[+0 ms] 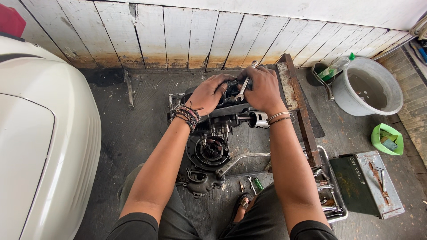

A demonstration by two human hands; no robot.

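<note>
On floor, centre frame, near wooden wall: dismantled engine (213, 133), dark, greasy, round cover plate toward camera, shiny cylinder part (258, 119) sticking out on right side. Left hand (209, 92) curled over top of engine, fingers closed on upper casing; bead bracelets on wrist. Right hand (263, 89) just beside, closed around silver wrench (241, 91), wrench head down on engine top. Both hands touching or almost touching each other over same spot. Long bent metal lever (242, 159) lying on floor from engine base toward right. Small bits just below: green-handled tool (258, 183), couple of loose metal pieces. Foot in sandal (242, 204) under right forearm.

Further out, right: rusty metal frame rail (300, 102) running back to wall. Metal tray (331, 195) with tools, partly hidden by right arm. Dark green metal toolbox (356, 184), lid open, tools on grey lid. Small green plastic tub (387, 138) with odds inside. Grey bucket (367, 86) with murky water, plastic bottle with green cap (336, 67) leaning at its edge.

Left side: white scooter body panel (40, 146), big, glossy, filling frame edge. Floor (133, 120) dark grey planks, oil-stained, grimy. Wall (187, 35) of white painted boards, paint worn, brown stains along bottom.
</note>
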